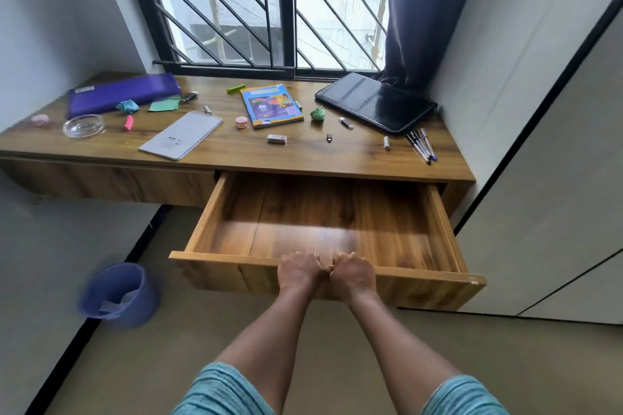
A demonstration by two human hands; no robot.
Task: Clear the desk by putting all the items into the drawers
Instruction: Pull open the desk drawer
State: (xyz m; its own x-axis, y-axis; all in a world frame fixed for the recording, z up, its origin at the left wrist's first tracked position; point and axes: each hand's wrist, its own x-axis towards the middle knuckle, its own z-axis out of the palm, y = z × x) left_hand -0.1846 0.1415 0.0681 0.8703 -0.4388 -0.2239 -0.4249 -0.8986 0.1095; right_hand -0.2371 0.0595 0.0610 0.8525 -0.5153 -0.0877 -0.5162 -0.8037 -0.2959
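Our left hand (301, 269) and right hand (354, 270) sit knuckle to knuckle on the front panel of the drawer (215, 271), fingers curled over its top edge and gripping it. That drawer stands pulled far out from under the right half of the desk (303, 160); beside it the left drawer front (108, 178) sits flush.

On the wooden desktop we see the things to be cleared (all well apart from our hands): a spiral notepad (182, 135), a blue book (271, 106), a black sleeve (374, 104) by the back right corner, pens (422, 145) just beside it, an eraser (277, 139), a pink jar (241, 122), a green paper ball (318, 113), a glass ashtray (83, 126) and a purple pouch (124, 93) at the left.

Behind the desk a barred window (276, 10) lets in daylight, with a dark curtain (421, 10) gathered at its right. A blue bin (118, 293) stands on the floor to the left, and white cabinet panels (556, 195) close off the right side.
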